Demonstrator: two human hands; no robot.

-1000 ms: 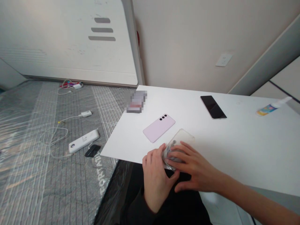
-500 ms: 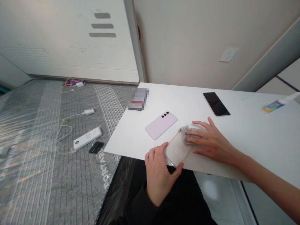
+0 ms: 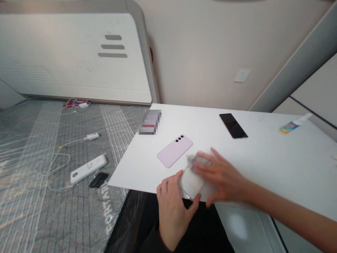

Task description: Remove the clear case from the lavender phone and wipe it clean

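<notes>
My left hand [image 3: 171, 203] pinches the near end of a clear phone case [image 3: 190, 182] that lies at the front edge of the white table [image 3: 263, 161]. My right hand [image 3: 223, 177] presses a small grey cloth [image 3: 200, 161] onto the case, fingers spread flat over it; the cloth is blurred and mostly hidden under the fingers. A pale pink phone [image 3: 175, 150] lies face down just behind the case, a short way from my fingers.
A black phone [image 3: 233, 125] lies farther back on the table, a small spray bottle [image 3: 293, 123] at the far right. Left of the table, a mattress [image 3: 39, 196] holds a white power bank [image 3: 88, 168], cables and a charger [image 3: 93, 135].
My right hand with the cloth has slid back along the case toward me, after reaching its far end half a second ago. My left hand has kept its hold on the case's near end.
</notes>
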